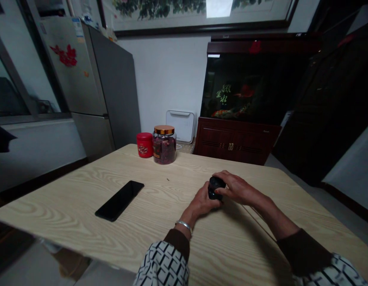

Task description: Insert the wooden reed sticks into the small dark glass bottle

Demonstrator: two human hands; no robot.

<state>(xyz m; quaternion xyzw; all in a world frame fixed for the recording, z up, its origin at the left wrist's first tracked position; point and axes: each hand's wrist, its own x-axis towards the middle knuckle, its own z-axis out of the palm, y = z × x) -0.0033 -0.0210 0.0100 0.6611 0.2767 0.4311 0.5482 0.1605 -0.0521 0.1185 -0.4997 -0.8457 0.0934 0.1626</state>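
A small, dark, glossy container (214, 193) with a round black top (217, 182) stands on the table, between my two hands. My left hand (202, 201) wraps around its lower part from the left. From the right, my right hand (234, 186) grips the black top, fingers over the far side and thumb on the near side. Whether the top sits tight or loose cannot be seen. A thin tan cord-like line (258, 216) runs beside my right forearm; what it belongs to is unclear.
A black phone (120, 201) lies on the wooden table (160, 222), left of my hands. At the far edge stand a red canister (145, 145) and a glass jar (164, 149) with dark contents. Behind are a fridge (118, 87), a white panel (180, 126) and a fish tank (246, 87).
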